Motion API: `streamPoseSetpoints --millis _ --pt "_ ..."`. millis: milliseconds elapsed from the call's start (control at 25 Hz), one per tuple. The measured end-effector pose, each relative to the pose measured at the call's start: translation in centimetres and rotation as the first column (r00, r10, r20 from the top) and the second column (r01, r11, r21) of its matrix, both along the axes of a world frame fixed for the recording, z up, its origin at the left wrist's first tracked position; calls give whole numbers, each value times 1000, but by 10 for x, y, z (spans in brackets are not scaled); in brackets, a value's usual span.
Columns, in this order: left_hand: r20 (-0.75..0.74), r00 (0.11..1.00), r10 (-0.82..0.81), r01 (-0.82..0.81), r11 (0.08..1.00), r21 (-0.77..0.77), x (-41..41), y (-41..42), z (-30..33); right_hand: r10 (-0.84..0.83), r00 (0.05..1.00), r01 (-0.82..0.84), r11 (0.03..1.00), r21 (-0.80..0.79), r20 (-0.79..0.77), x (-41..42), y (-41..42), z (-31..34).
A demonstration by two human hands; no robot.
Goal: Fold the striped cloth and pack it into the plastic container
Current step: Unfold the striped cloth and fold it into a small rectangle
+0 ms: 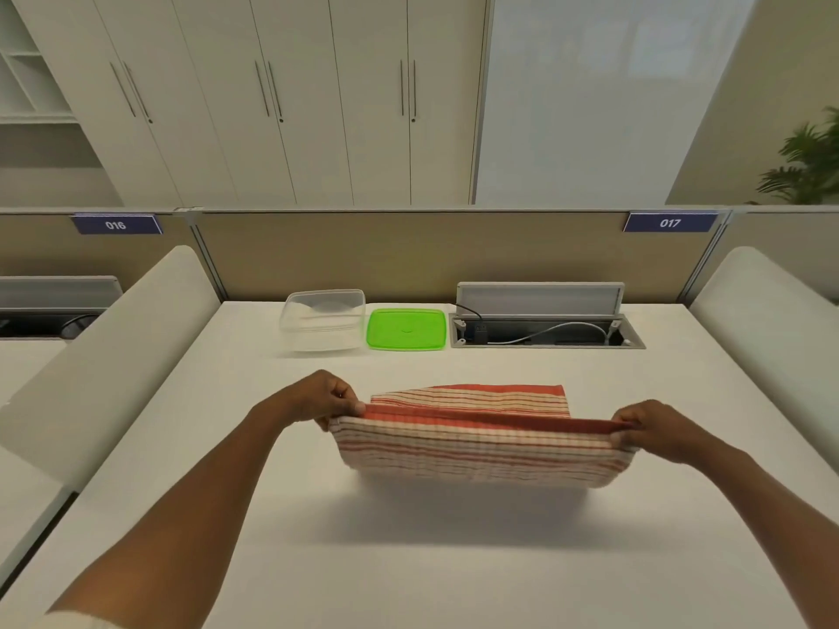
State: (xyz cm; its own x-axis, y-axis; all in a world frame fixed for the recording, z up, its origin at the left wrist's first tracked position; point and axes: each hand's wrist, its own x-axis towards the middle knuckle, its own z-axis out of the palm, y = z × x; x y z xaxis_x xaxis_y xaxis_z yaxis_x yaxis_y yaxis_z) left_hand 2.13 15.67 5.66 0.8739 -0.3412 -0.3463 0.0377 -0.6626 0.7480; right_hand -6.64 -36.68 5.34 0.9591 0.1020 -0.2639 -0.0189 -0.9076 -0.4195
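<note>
The left hand (328,404) and the right hand (653,429) are each pinched shut on one end of the striped cloth (476,451), holding its upper edge taut between them above the desk (408,560). The near layer hangs free and casts a shadow below; a far layer shows behind it, though whether that part rests on the desk is hard to tell from this angle. The cloth looks already doubled, so the step in hand is likely a further fold.

Beyond the cloth, well apart from it, the clear plastic container (323,320) stands open and empty near the desk's far edge, with its green lid (406,330) lying just beside it.

Next, the cloth probably needs at least 1 more fold, since it appears wider than the container.
</note>
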Motion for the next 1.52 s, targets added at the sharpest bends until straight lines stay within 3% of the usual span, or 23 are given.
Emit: streamPoseSetpoints --millis 200,320,400,480,560,640,840,960,1160,1520 --pt "-284 958 -33 56 996 70 -8 -2 -20 20 963 28 984 175 -268 -8 -10 -24" --pt "-548 834 -64 150 982 113 -11 -4 -26 4 874 91 981 171 -485 -11 -14 -37" --pt "-644 762 -68 181 977 111 -10 -4 -29 8 827 96 983 155 -562 -10 -16 -43" --pt "-575 818 -35 136 982 133 -7 -5 -33 -5 835 116 979 166 -550 -6 -15 -45" --pt "-366 931 8 38 992 118 -2 -4 -39 -54 890 157 968 194 -452 4 -13 -47" --pt "-159 985 70 -64 997 48 7 -7 -48 -127 937 205 955 216 -325 19 -11 -49" --pt "92 962 258 -258 966 -5 35 -22 -72 -344 939 336 924 183 13 63 3 -62" --pt "221 917 332 -350 936 45 53 -35 -89 -434 895 417 896 152 101 92 12 -79" --pt "284 855 435 -464 885 43 81 -50 -115 -546 831 532 836 135 108 134 15 -109" --pt "313 791 526 -558 830 13 104 -59 -140 -611 772 592 792 150 177 170 13 -133"
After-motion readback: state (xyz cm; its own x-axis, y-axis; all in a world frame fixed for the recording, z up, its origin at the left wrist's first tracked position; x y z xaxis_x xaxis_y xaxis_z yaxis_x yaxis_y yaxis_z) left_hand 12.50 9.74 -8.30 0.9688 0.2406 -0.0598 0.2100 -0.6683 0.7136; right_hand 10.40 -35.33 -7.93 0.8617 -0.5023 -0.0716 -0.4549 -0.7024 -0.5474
